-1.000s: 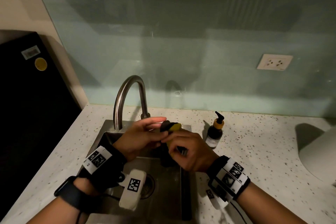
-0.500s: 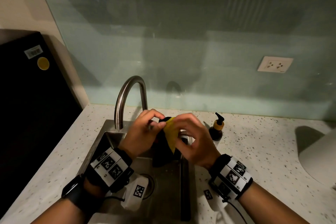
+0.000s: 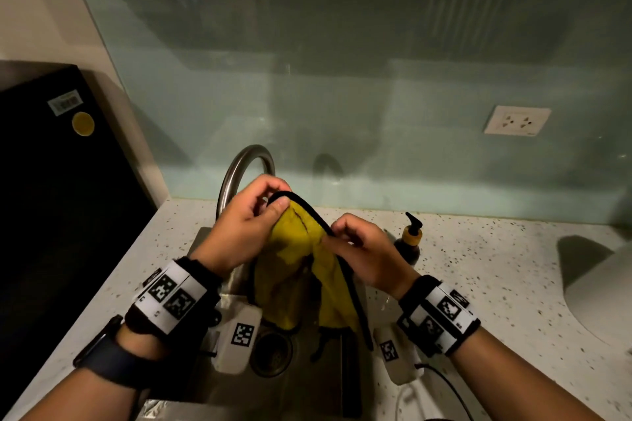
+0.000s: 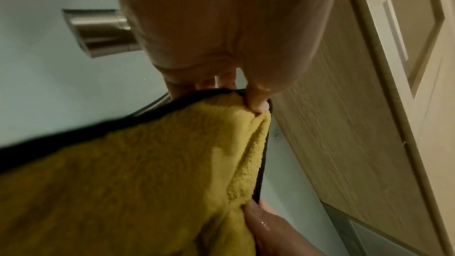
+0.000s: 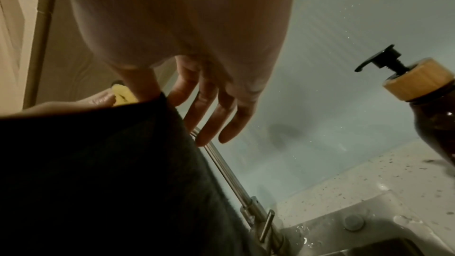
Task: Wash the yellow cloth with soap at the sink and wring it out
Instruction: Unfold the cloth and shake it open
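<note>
Yellow cloth (image 3: 294, 270), black-trimmed, label-free, between both hands over sink (image 3: 328, 383).

left hand (image 3: 244, 225): raised, thumb and fingers pinching | right hand (image 3: 364, 251): pinching too, outer fingers apparently loose

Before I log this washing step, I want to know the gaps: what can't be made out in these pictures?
- Tap spout, head view: its outlet is hidden behind the left hand, so running water cannot be told.
- Yellow cloth: soap or wetness cannot be judged in the dim light.
- Right wrist view: the cloth's dark back hides the sink's left part.
- Soap bottle, head view: its lower part is hidden behind the right hand.
</note>
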The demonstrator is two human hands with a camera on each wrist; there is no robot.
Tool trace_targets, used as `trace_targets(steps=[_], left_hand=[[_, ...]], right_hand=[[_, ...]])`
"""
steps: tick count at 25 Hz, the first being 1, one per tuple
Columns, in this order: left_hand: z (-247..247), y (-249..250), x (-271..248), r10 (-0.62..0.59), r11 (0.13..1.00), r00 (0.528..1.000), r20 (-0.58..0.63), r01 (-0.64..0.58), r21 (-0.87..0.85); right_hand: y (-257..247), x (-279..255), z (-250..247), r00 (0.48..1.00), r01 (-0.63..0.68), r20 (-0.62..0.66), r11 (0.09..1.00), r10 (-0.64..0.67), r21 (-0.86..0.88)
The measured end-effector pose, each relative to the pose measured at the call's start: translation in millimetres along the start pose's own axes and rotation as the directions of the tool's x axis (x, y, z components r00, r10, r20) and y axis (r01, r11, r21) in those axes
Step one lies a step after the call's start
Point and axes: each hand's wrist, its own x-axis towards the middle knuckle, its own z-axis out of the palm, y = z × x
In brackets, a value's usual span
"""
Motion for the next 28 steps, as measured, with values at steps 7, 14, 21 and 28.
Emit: trace_targets(steps=[7, 14, 21, 28], left_hand=[[-1, -6, 3, -0.01, 1.0, 0.985, -0.172, 0.014, 0.024], [-1, 3, 19, 0.015, 0.999, 0.951, -0.309, -0.028, -0.038], [-2, 11, 12, -0.091, 0.972, 0.995, -0.046, 0.099, 0.215], [44, -2, 16, -0.009, 0.928, 0.984, 0.18, -0.059, 0.368]], right_hand=[[-16, 1, -14, 0.998, -0.004, -0.063, 0.999, 0.001, -0.047], [23, -6, -13, 0.921, -0.083, 0.28, 0.84, 0.27, -0.536], [-7, 9, -40, 0.948, -0.315, -0.029, 0.946, 0.318, 0.077], [-42, 25, -29, 0.991, -0.126, -0.053, 0.99, 0.123, -0.06]])
